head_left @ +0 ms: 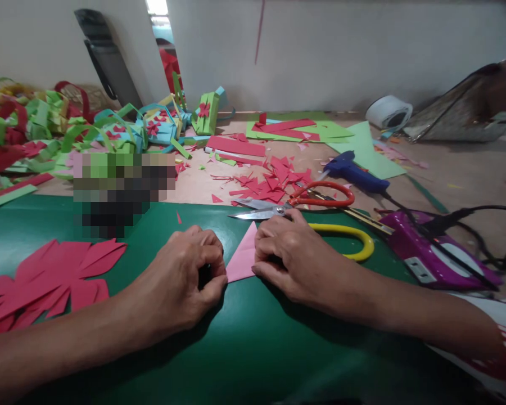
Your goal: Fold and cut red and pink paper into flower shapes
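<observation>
A small pink folded paper triangle (243,260) stands out against the green mat (253,343), its tip pointing away from me. At its left corner, my left hand (194,275) pinches the paper between thumb and fingers. My right hand (293,256) is closed on the right side, its fingers covering that edge. Just beyond my right hand lie scissors (280,210) with one orange and one yellow handle, blades pointing left. Red paper flower cutouts (54,275) are piled to the left, near my left forearm.
Red paper scraps (270,180) lie behind the scissors. A blue glue gun (356,171) and a purple power strip (438,247) with black cords occupy the right. Small paper baskets (206,112) crowd the back left. A white tape roll (388,112) stands at the back right.
</observation>
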A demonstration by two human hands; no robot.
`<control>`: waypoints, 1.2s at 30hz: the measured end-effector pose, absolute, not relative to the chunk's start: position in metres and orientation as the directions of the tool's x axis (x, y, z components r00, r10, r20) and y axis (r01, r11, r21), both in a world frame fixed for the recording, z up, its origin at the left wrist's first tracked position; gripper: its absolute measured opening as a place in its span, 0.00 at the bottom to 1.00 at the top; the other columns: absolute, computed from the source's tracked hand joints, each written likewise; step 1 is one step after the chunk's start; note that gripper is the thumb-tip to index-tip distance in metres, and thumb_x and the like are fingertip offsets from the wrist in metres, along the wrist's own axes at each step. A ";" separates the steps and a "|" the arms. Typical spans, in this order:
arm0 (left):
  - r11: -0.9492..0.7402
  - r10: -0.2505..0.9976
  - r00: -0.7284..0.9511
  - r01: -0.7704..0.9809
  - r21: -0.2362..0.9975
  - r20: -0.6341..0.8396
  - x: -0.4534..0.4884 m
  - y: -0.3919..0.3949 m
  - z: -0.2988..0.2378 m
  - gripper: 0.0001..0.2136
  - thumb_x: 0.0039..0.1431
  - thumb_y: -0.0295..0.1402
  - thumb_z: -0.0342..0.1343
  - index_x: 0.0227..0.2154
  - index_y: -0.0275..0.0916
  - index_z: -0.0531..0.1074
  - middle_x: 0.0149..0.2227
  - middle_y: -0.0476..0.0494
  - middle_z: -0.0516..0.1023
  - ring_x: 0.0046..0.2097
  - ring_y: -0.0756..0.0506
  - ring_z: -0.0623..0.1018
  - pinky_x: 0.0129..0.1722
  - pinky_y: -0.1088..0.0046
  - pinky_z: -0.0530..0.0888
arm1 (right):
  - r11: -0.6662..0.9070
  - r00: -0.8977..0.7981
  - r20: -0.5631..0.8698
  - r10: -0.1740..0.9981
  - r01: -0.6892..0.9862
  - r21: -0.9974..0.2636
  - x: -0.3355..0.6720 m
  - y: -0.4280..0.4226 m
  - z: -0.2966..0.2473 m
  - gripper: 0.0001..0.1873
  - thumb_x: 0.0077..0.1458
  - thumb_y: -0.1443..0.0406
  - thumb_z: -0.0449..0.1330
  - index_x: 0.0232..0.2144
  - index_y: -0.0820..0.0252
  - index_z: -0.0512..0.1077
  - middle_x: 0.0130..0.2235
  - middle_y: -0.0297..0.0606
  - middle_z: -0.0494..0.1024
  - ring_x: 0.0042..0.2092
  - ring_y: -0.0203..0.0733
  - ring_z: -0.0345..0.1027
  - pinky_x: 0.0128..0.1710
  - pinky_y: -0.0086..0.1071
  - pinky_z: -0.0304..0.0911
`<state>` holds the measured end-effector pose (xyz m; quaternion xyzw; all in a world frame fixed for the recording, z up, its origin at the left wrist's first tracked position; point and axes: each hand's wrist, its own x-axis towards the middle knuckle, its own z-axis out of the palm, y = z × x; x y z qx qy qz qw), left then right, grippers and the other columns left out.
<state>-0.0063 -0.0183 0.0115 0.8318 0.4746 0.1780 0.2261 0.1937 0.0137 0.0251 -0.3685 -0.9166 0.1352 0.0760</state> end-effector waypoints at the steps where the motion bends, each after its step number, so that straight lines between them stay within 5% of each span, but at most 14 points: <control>1: -0.447 0.869 0.488 0.708 0.546 0.079 -0.006 -0.018 0.011 0.07 0.52 0.26 0.51 0.20 0.38 0.66 0.28 0.49 0.70 0.34 0.47 0.67 0.38 0.65 0.58 | 0.697 -0.720 0.039 0.692 0.654 -0.296 0.194 0.014 0.025 0.11 0.55 0.68 0.58 0.21 0.62 0.69 0.28 0.33 0.69 0.35 0.40 0.62 0.50 0.45 0.46; 14: -0.441 0.875 0.476 0.716 0.540 0.084 -0.006 -0.018 0.009 0.07 0.50 0.25 0.51 0.20 0.38 0.65 0.28 0.50 0.70 0.34 0.47 0.66 0.36 0.66 0.58 | 0.793 -0.798 0.004 0.602 0.598 -0.113 0.193 0.013 0.026 0.09 0.55 0.71 0.53 0.24 0.62 0.68 0.30 0.38 0.70 0.35 0.43 0.60 0.47 0.48 0.48; 22: -0.461 0.864 0.494 0.700 0.545 0.096 -0.007 -0.019 0.011 0.06 0.52 0.22 0.50 0.25 0.39 0.68 0.27 0.51 0.71 0.33 0.48 0.67 0.34 0.67 0.57 | 0.754 -0.762 0.106 0.639 0.592 -0.284 0.197 0.014 0.023 0.09 0.56 0.71 0.53 0.26 0.60 0.68 0.29 0.33 0.70 0.33 0.40 0.60 0.46 0.46 0.48; 29: -0.566 0.793 0.592 0.628 0.533 0.145 -0.016 -0.018 0.005 0.10 0.60 0.27 0.51 0.34 0.49 0.75 0.29 0.52 0.71 0.33 0.49 0.67 0.33 0.69 0.55 | 0.881 -0.838 0.271 0.473 0.459 -0.116 0.210 0.013 0.016 0.16 0.62 0.71 0.48 0.37 0.51 0.74 0.33 0.35 0.71 0.40 0.44 0.62 0.52 0.57 0.40; 36: -0.607 0.766 0.639 0.679 0.413 0.075 -0.018 -0.016 0.005 0.09 0.62 0.32 0.50 0.34 0.54 0.75 0.28 0.52 0.66 0.32 0.49 0.62 0.31 0.67 0.52 | 0.945 -0.881 0.369 0.296 0.326 0.022 0.216 0.012 0.013 0.21 0.63 0.71 0.41 0.39 0.57 0.74 0.35 0.41 0.73 0.48 0.51 0.61 0.55 0.63 0.33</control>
